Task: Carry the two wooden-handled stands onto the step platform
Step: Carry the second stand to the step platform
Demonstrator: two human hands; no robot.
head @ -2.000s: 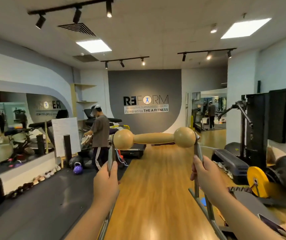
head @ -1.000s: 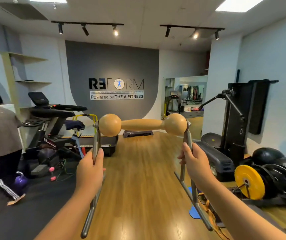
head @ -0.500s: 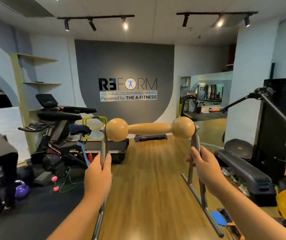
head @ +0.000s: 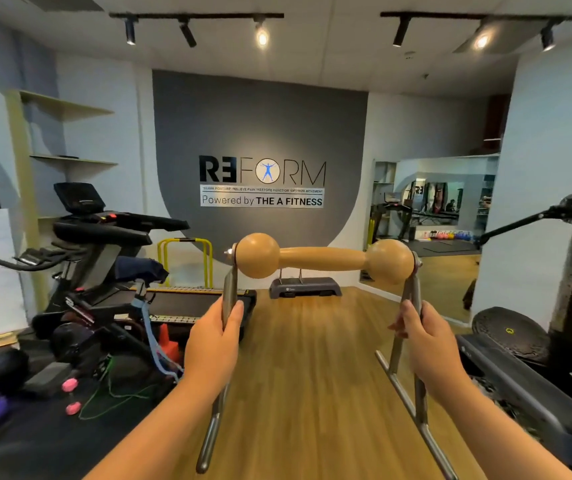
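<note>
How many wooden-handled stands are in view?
1 for certain: the stand, gripped by left hand and right hand. Two metal uprights on the far step platform may be a second, handle hidden.

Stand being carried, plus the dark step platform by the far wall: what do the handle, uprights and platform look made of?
Tan dumbbell-shaped handle: looks like smooth turned wood with a satin sheen, though grain is not resolvable. Grey uprights and base rails: apparently brushed steel, showing dull metallic highlights. Left hand and right hand grip them. Dark grey step platform: probably matte moulded plastic, too far off to confirm.
</note>
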